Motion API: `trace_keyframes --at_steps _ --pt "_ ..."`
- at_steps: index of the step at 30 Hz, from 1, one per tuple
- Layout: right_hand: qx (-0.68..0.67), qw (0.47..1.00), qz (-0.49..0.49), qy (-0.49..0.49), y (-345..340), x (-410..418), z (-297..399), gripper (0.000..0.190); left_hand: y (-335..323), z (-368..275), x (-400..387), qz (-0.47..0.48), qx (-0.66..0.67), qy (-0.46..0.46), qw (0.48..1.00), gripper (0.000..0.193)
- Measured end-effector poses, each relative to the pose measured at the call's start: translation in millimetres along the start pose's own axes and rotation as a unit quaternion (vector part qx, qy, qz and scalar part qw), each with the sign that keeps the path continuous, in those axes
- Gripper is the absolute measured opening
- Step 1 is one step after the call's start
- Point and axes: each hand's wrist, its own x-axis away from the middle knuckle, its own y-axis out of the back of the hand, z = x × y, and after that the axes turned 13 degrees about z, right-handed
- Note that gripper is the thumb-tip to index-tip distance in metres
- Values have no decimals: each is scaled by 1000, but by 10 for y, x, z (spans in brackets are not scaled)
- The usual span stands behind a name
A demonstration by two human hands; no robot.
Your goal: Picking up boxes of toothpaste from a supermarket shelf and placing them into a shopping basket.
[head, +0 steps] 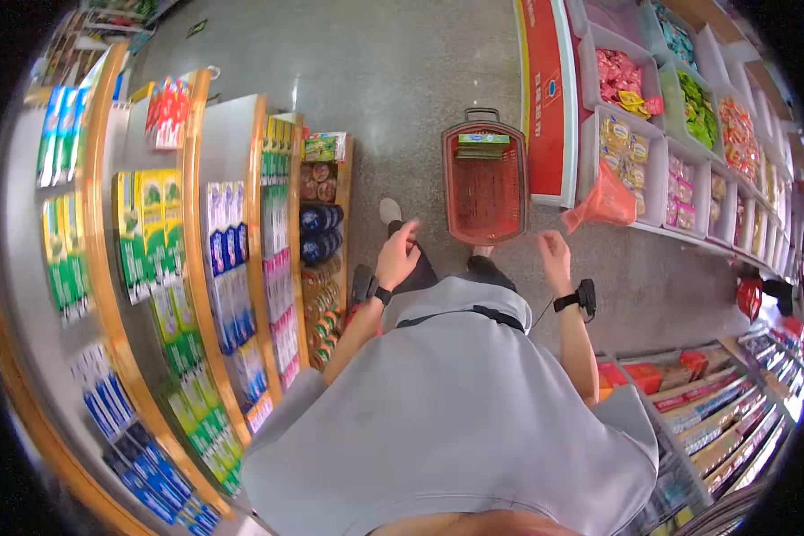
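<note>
A red plastic shopping basket (486, 181) sits on the floor just ahead of me. At its far end lie flat green-and-white boxes (484, 142), apparently stacked. My left hand (398, 258) hangs to the left of the basket, empty, its fingers loosely bent and apart. To the right of the basket's near corner is my right hand (555, 254), also holding nothing, fingers slightly curled. Beyond that hand, a translucent red plastic piece (604, 201), perhaps a bag, hangs at the edge of the candy bins. Both wrists wear black straps.
Wooden-edged shelves (191, 194) with toothpaste boxes (151, 228) line my left. On the right stand clear bins (626, 161) of wrapped sweets, beside a red display panel (553, 100). More shelves (710, 429) of packaged goods are behind me to the right. Grey floor (402, 80) runs ahead.
</note>
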Motion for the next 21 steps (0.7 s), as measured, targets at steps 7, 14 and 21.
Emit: trace_keyframes --at_steps 7,14,21 --pt "0 999 46 -8 -1098 -544 871 21 1029 630 -332 84 79 26 993 72" --pt "45 998 4 -52 -1301 -778 1106 28 2132 1156 -866 102 55 92 989 53" --pt "-222 952 -130 -165 -1468 -1111 1073 31 2067 107 -2284 270 -42 -146 951 50"
